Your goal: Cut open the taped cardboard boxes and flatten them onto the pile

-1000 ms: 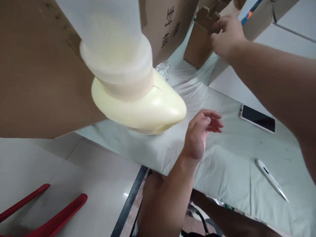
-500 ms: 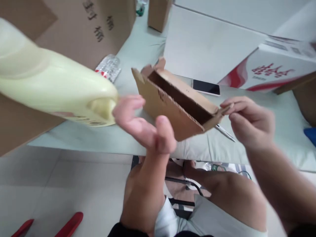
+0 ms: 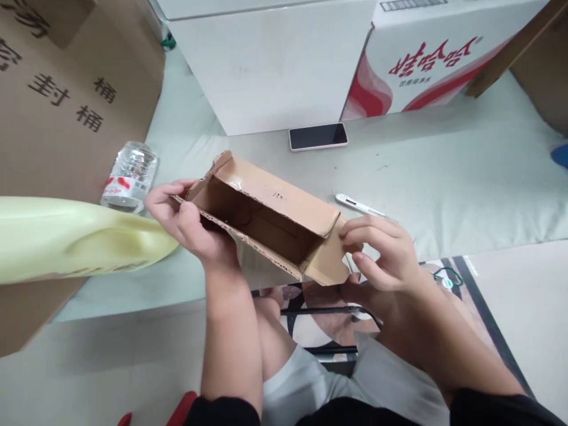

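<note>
A small brown cardboard box [image 3: 284,204] is tilted above the green-covered surface, its top open and its inside dark. My left hand [image 3: 189,222] grips its left end, thumb on the near wall and fingers round the far side. At the right end a flap [image 3: 327,260] stands folded outward. The fingertips of my right hand [image 3: 386,251] touch that flap, with the fingers curved and apart. Just beyond this hand lies a white pen-like tool [image 3: 358,205], partly hidden by it.
A pale yellow bottle [image 3: 80,239] juts in from the left, close to my left hand. Behind it are a clear water bottle [image 3: 130,177] and a large carton [image 3: 119,53]. A phone [image 3: 318,136] lies before the white boxes [image 3: 275,65]. Red scissor-like handles [image 3: 181,408] show below.
My left hand has moved from beside the yellow bottle onto the box's left end. My right fingers have loosened from their pinch on the flap. The view has shifted.
</note>
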Demonstrator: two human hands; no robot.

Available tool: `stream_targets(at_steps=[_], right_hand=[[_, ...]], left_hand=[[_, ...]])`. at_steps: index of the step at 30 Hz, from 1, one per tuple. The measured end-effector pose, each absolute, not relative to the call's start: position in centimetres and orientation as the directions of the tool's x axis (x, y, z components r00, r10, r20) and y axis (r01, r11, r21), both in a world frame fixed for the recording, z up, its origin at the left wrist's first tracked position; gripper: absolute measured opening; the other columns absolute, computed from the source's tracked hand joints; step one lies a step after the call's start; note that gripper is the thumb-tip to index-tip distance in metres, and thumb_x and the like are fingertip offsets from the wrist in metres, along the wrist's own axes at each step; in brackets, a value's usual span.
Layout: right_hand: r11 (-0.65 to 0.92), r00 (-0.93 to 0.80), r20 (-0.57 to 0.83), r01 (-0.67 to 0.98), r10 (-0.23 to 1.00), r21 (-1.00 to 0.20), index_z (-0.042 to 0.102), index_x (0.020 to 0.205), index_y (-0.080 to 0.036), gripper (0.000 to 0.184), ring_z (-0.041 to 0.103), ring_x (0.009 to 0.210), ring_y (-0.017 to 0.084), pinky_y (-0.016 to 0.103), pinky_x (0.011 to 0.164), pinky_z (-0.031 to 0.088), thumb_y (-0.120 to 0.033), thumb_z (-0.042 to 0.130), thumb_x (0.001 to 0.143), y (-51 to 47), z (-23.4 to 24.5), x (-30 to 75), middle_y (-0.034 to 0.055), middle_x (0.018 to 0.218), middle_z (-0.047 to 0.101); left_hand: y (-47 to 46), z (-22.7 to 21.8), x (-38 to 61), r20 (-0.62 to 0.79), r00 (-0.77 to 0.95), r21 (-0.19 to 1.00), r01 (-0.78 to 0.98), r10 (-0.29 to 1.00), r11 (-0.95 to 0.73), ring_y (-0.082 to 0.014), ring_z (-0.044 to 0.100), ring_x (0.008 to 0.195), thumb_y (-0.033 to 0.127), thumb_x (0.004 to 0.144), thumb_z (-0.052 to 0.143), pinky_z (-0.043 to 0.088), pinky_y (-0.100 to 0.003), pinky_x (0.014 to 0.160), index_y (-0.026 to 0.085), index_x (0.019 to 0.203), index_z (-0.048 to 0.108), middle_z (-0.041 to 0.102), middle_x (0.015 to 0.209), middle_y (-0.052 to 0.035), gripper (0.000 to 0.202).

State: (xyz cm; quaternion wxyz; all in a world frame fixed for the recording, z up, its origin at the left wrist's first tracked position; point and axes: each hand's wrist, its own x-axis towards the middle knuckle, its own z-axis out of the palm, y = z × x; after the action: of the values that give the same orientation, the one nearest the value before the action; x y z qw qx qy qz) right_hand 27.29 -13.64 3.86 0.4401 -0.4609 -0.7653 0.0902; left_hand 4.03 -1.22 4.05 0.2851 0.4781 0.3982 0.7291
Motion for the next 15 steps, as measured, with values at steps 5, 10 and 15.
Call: stream_targets(at_steps=[5, 10, 15], right_hand=[[0.560, -0.238, 0.549, 0.620, 0.801, -0.549, 0.061, 0.096, -0.026, 0.007, 0.065, 0.070, 0.016, 0.033, 0.060, 0.054, -0.025, 0.055, 0.093, -14.2, 3.8, 26.9, 0.0051, 0.105, 0.072], [0.515, -0.266, 0.522, 0.749, 0.810, -0.417, 0.078, 0.109, -0.027, 0.025, 0.057, 0.078, 0.017, 0.031, 0.061, 0.052, -0.033, 0.057, 0.099, -14.9, 4.3, 26.3, 0.0068, 0.095, 0.052], [0.427, -0.155, 0.544, 0.801, 0.825, -0.419, 0.058, 0.152, -0.028, 0.054, 0.056, 0.082, 0.019, 0.033, 0.066, 0.053, -0.024, 0.055, 0.098, -15.3, 4.3, 26.3, 0.0056, 0.091, 0.047]], left_hand=[[-0.9, 4.4, 5.2, 0.448, -0.498, 0.811, -0.123, 0.742, -0.572, -0.0186, 0.059, 0.096, 0.022, 0.084, 0.043, 0.048, -0.035, 0.098, 0.024, 0.090, 0.047, 0.046, 0.089, -0.0029, 0.007], [0.1, 3.5, 5.6, 0.486, -0.464, 0.750, -0.213, 0.740, -0.626, -0.0175, 0.060, 0.084, 0.037, 0.078, 0.049, 0.050, -0.035, 0.088, 0.025, 0.091, 0.042, 0.054, 0.081, -0.0002, 0.019], [0.8, 2.4, 5.1, 0.557, -0.462, 0.663, -0.252, 0.690, -0.705, -0.0177, 0.062, 0.084, 0.037, 0.079, 0.049, 0.050, -0.035, 0.085, 0.024, 0.093, 0.046, 0.050, 0.078, 0.0005, 0.019]])
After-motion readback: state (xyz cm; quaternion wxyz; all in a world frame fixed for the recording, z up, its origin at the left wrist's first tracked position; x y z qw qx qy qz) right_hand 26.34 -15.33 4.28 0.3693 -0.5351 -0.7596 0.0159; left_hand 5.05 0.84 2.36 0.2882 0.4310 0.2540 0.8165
